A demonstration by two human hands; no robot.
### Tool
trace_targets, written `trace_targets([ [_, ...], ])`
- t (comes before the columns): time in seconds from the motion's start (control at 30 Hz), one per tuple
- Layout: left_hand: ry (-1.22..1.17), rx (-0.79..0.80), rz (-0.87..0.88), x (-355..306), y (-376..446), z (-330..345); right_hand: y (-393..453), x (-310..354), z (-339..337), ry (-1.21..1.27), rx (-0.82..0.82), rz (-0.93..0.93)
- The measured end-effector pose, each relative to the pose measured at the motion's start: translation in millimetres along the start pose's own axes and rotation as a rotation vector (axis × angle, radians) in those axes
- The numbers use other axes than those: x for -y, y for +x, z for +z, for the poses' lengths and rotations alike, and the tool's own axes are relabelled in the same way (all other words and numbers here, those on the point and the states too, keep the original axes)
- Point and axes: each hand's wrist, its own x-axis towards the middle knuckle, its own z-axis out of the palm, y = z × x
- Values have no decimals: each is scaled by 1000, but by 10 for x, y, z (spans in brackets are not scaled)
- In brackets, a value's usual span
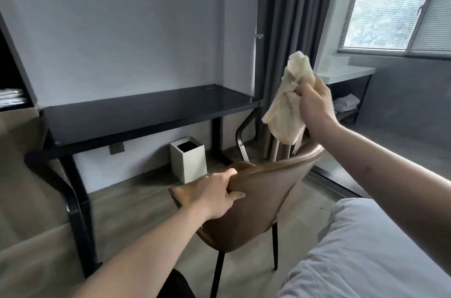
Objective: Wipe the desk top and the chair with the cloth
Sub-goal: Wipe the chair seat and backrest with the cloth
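The counter (151, 112) top is lying bare and open for a hand to pass, while the brown chair (258, 200) is standing in front of it, the bed (371, 249) is crowding the right, and the white bin (189, 161) is sitting underneath.

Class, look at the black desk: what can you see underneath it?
Under the desk stand a white square bin on the floor and a wall socket behind. The bin's contents cannot be seen; its inside is dark.

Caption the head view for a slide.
Left hand grips the chair back; right hand holds the cloth above it.
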Motion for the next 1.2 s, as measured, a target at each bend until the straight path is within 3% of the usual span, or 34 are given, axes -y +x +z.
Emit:
trace_targets([
  [0.23, 29, -68, -160, 308, 334, -135, -112, 151, -92, -140, -193, -206],
  [0.37, 67, -73, -147, 402, 394, -139, -351, 15, -5, -268, -63, -304],
  [0.47, 84, -63, -146, 412, 415, -128, -535, -163, 96, -323, 16, -273],
  [0.63, 49, -22, -137, 462, 405, -139, -876, -622, 323, -635, 280, -325],
  [0.8, -84, 27, -57, 586, 347, -196, -928, -877, 452, -896, 278, -293],
  [1.0, -323, 21, 53, 253, 383, -296, -811, -1024, 439, -829, 233, -298],
  [1.2, -229, -23, 15, 183, 505, -185, -331, -1271, -10, -554, 48, -209],
])
